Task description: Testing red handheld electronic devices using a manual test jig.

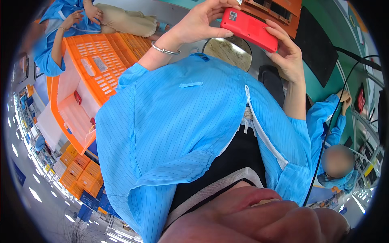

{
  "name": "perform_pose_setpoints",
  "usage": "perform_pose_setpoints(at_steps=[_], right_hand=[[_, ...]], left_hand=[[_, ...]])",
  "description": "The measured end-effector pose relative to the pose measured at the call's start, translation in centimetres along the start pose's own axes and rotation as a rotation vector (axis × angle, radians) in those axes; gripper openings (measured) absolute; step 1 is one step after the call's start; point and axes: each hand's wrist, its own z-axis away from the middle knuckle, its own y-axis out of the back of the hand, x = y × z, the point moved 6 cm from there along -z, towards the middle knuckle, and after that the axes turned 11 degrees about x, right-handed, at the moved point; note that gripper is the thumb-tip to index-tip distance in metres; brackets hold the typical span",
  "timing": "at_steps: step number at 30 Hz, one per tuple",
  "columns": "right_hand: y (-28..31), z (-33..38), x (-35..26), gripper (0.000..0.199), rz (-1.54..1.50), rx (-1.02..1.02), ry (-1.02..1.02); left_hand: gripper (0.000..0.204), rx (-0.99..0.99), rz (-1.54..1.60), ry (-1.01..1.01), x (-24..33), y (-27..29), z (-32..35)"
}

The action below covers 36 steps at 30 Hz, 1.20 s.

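Between both hands, the red phone [249, 29] lies slanting, its long axis running left hand [202, 20] to right hand [287, 52]; each clasps one end.

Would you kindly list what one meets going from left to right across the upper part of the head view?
Orange crate → left hand → red device held in both hands → right hand → black cable.

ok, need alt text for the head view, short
Two bare hands hold a flat red device at the top of the frame, the left hand on its near end and the right hand under its far end. Below is the wearer's blue striped smock; an orange slotted crate stands to the left, with other people in blue nearby.
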Motion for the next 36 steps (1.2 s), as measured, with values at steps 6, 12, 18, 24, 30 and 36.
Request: perform_pose_setpoints(at_steps=[6,12,18,24,30,36], right_hand=[[-0.2,0.6,0.3,0.059,0.033,0.056,-0.062],[-0.6,1.3,0.8,0.048,0.103,0.026,-0.042],[-0.2,2.7,5.1,0.035,-0.047,0.136,-0.429],[0.7,3.1,7.8,0.038,-0.338,0.263,-0.717],[2.1,2.0,8.8,0.046,-0.351,0.215,-0.816],[14.5,-1.8,2.1,0.048,0.041,0.474,-0.516]], left_hand=[[0.072,0.019,0.018,-0.012,0.4,-1.4,1.2],[0.043,0.091,-0.092,-0.163,-2.2,-0.2,2.5],[0.042,0.254,-0.049,0.314,-7.1,0.0,2.8],[0.077,0.177,-0.626,-0.246,-5.7,-0.5,2.1],[0.067,0.179,-0.788,-0.481,-5.4,-0.2,0.3],[0.068,0.261,-0.695,-0.280,-4.7,2.3,-4.9]])
